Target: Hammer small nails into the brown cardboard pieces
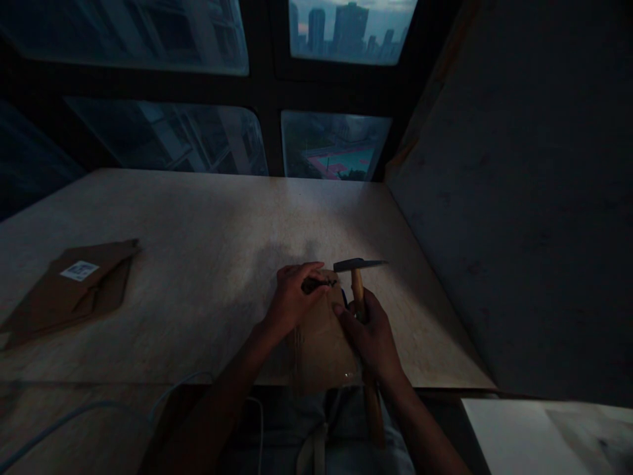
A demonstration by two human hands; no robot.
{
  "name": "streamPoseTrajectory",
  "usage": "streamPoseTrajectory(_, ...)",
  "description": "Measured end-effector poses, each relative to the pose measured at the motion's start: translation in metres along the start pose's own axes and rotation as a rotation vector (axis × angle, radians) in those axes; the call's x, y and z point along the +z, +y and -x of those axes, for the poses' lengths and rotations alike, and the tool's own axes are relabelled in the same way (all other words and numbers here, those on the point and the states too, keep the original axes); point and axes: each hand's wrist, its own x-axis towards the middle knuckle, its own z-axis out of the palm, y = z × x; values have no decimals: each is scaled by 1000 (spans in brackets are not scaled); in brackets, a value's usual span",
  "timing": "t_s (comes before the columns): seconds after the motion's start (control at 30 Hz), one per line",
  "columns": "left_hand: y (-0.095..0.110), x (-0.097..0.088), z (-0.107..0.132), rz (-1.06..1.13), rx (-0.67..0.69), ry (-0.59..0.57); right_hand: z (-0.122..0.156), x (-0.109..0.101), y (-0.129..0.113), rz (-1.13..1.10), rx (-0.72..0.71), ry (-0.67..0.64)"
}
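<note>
A brown cardboard box sits at the near edge of the table in front of me. My left hand is at its upper left, thumb on the front face and fingers curled over the top edge. Dark marks or small dark bits show on the cardboard beside that thumb; the dim light hides what they are. My right hand is wrapped around the wooden handle of a hammer, its dark metal head upward. The right thumb rests against the box's right side. Something small and blue shows behind the box near that hand.
Flattened brown cardboard with a white label lies at the left of the pale table. A pale cable runs along the lower left. A grey panel stands on the right, and dark-framed windows are at the back.
</note>
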Motion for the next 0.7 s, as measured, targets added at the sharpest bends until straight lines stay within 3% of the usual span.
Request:
streamPoseTrajectory(0.23, 1, 0, 0, 84, -7, -57, 1, 0, 3, -34, 31, -16)
streamPoseTrajectory(0.7, 0, 2, -1, 65, -28, -7, 0, 0, 1, -5, 20, -4)
